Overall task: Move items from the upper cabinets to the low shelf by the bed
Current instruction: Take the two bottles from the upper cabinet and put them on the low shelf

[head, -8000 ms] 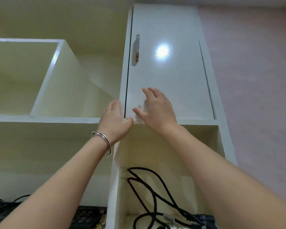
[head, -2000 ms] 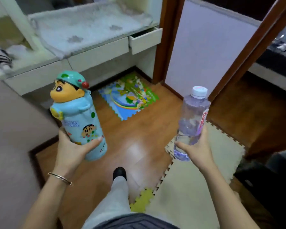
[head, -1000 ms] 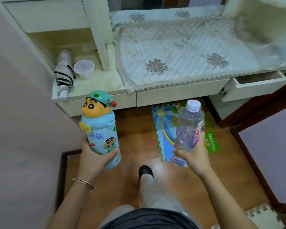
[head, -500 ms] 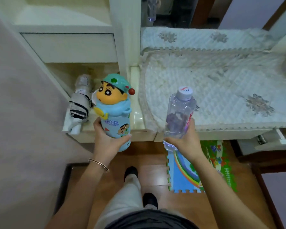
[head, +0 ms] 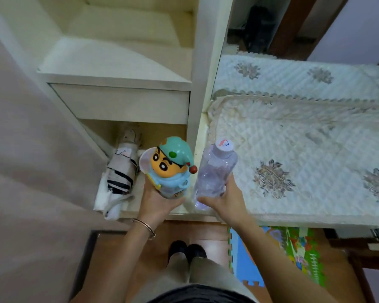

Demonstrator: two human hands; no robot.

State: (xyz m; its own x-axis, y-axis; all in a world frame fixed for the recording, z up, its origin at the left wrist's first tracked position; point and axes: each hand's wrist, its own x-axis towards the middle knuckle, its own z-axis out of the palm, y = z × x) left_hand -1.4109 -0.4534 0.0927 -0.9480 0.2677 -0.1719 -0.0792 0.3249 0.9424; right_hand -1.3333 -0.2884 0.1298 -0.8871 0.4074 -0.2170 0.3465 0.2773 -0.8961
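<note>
Both bottles are now closing on the low shelf (head: 140,209), lower centre of frame.
Left hand (head: 157,199) is gripping the cartoon bottle (head: 172,169), right hand (head: 224,199) the water bottle (head: 214,171); crowding the folded umbrella (head: 123,169) could topple either.

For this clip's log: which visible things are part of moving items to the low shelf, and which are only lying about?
Part of the job:
- cartoon bottle, held in the left hand
- clear water bottle, held in the right hand
- low shelf, the destination

Lying about:
- folded umbrella on that shelf
- quilted bed cover
- foam play mat on the floor
</note>
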